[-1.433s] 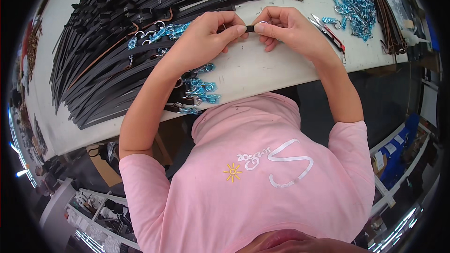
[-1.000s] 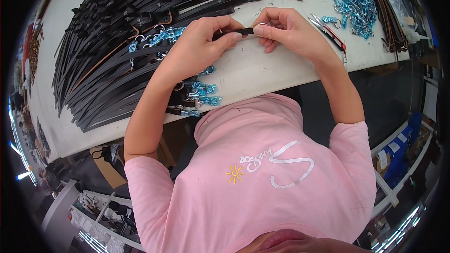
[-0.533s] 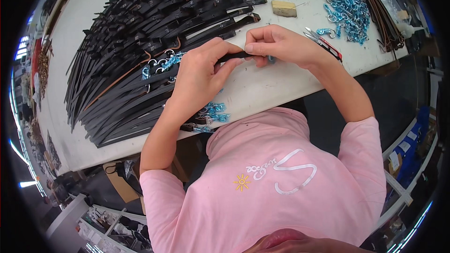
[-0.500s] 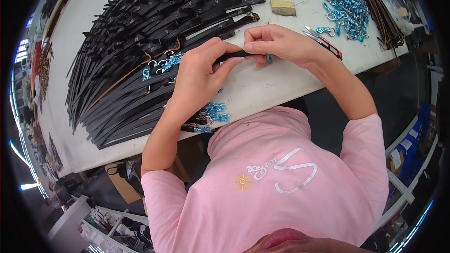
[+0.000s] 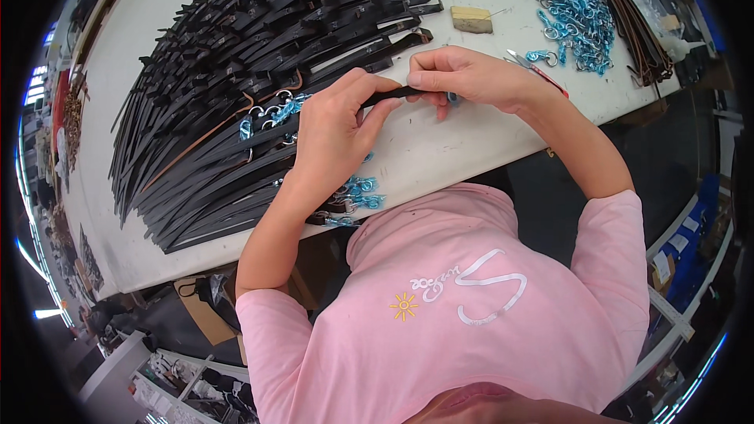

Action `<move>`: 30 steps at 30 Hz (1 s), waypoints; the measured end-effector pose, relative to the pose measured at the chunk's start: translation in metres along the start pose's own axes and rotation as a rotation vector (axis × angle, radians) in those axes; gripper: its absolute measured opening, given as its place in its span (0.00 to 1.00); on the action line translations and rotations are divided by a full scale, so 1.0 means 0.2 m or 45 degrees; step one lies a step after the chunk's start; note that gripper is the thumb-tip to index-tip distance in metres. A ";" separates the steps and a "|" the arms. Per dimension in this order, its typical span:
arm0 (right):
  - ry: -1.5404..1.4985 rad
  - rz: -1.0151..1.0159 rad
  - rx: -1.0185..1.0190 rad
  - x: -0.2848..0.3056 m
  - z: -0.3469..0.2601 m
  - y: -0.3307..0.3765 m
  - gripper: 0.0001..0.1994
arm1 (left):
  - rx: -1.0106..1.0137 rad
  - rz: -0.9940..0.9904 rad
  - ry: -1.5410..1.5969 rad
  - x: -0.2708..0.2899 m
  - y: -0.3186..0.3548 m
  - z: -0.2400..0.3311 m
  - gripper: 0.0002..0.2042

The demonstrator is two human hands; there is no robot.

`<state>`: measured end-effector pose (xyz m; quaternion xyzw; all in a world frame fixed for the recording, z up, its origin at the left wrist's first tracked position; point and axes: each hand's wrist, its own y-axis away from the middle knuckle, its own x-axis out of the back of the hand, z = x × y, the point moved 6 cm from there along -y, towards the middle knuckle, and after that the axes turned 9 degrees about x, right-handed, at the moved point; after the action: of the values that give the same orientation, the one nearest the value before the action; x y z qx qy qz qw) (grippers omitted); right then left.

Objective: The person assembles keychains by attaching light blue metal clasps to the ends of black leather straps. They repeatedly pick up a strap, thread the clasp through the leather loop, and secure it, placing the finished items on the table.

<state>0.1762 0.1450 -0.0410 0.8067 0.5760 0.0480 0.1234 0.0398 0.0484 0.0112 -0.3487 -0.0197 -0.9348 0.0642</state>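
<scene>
Between my two hands a black strap (image 5: 390,96) is stretched over the near part of the table. My left hand (image 5: 339,114) pinches it between thumb and fingers. At the strap's end my right hand (image 5: 452,77) is closed, thumb against the bent fingers; a bit of blue wrapping shows beneath them. Under and beside my left forearm lie finished-looking black straps (image 5: 212,200) with blue-wrapped metal clasps (image 5: 361,192) at their ends. More blue-wrapped clasps (image 5: 287,107) with silver rings lie just left of my left hand.
A large fan of black straps (image 5: 267,39) covers the table's left side. Beyond my hands sits a yellowish block (image 5: 471,20). At the far right lie a heap of blue-wrapped clasps (image 5: 577,12), brown straps (image 5: 632,27) and a red-handled cutting tool (image 5: 547,77). The table's front edge (image 5: 463,173) runs before me.
Both hands keep their grip on the strap, with only slight finger movement. The whole view has shifted a little.
</scene>
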 end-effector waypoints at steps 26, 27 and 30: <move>-0.169 0.067 0.009 -0.01 -0.03 -0.03 0.13 | 0.040 0.043 -0.047 0.02 -0.02 -0.01 0.08; -0.222 0.055 0.001 -0.01 -0.03 -0.03 0.13 | 0.032 0.038 -0.040 0.02 -0.02 -0.01 0.08; 0.020 -0.064 0.015 -0.01 -0.05 -0.03 0.14 | -0.009 0.063 -0.048 0.02 -0.02 -0.01 0.08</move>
<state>0.1672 0.1467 -0.0329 0.7922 0.5973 0.0480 0.1154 0.0349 0.0508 0.0126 -0.3667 -0.0090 -0.9263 0.0856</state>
